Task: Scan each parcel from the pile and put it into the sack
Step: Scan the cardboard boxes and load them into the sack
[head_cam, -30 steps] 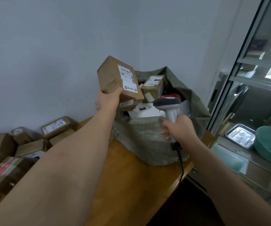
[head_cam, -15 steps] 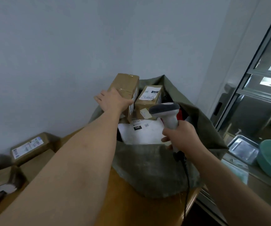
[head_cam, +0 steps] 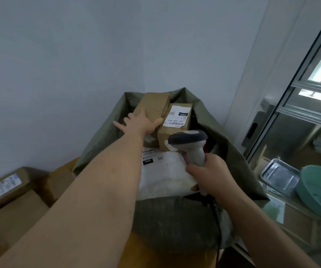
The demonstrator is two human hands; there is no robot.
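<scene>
A green woven sack (head_cam: 175,225) stands open on the wooden table, full of parcels. My left hand (head_cam: 140,123) reaches into its far left side with fingers spread, resting on a plain brown box (head_cam: 153,103) that sits inside. Right of it a brown box with a white label (head_cam: 177,120) leans in the sack, and a white poly mailer (head_cam: 163,175) lies in front. My right hand (head_cam: 211,175) grips a grey barcode scanner (head_cam: 190,144) over the sack's mouth, its cable hanging down.
Several brown parcels (head_cam: 7,192) lie piled at the left on the wooden table (head_cam: 136,256). A grey wall stands close behind. At the right, behind a glass sliding door, sit a metal tray (head_cam: 279,176) and a teal basin (head_cam: 318,190).
My left hand carried the brown box from above the sack's left side down into it and has loosened its grip. The view has moved closer over the sack. The scanner hand stayed roughly in place.
</scene>
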